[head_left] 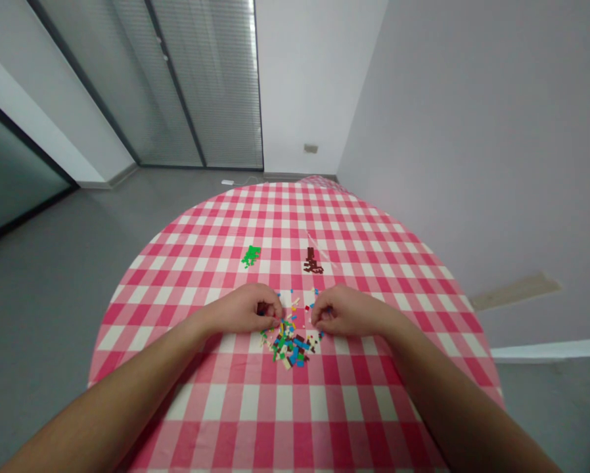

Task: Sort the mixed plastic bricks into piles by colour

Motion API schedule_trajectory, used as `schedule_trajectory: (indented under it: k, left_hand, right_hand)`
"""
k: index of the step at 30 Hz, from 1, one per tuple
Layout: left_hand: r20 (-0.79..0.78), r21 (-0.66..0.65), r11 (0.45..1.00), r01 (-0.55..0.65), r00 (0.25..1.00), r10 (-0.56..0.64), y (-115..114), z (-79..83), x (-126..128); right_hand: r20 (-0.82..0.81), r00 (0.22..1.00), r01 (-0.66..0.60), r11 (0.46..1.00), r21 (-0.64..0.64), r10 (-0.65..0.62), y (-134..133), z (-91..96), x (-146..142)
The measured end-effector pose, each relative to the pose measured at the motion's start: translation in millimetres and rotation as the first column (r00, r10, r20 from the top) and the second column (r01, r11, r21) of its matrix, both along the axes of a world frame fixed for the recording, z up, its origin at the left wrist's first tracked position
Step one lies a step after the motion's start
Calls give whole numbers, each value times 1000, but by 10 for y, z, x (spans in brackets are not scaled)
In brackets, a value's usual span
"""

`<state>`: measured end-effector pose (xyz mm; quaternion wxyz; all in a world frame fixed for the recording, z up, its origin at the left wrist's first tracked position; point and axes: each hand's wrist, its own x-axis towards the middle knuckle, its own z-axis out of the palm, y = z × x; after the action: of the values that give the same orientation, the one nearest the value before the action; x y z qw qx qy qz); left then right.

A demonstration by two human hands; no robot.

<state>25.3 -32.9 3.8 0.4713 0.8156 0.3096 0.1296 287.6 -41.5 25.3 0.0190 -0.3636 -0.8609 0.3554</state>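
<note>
A mixed pile of small toy building bricks (290, 349) in blue, green, brown, cream and other colours lies on the table in front of me. At its upper left edge is my left hand (253, 309), fingers curled and thumb and fingertips brought together. My right hand (347, 312) rests at the upper right side of the pile, its fingers bent inward in a pinch. Whatever sits between the fingertips of either hand is too small to make out. Loose bricks (295, 303) are scattered between the two hands.
Beyond my left hand lies a group of green bricks (251, 255). A cluster of dark brown bricks (312, 261) is to its right. A red and white checked cloth (216, 407) covers the round table. A wall (497, 164) stands close on the right.
</note>
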Motion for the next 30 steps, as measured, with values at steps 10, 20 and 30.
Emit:
schedule_trajectory:
  k: [10, 20, 30]
  left_hand:
    - [-19, -8, 1000, -15, 1000, 14, 4, -35, -1]
    - [5, -11, 1000, -9, 1000, 10, 17, -60, -11]
    - [7, -17, 1000, 3, 1000, -3, 11, -72, -14]
  right_hand:
    - [43, 998, -49, 999, -12, 49, -32, 30, 3]
    - [117, 986, -113, 993, -32, 116, -27, 36, -11]
    - [99, 989, -116, 993, 23, 114, -50, -20, -44]
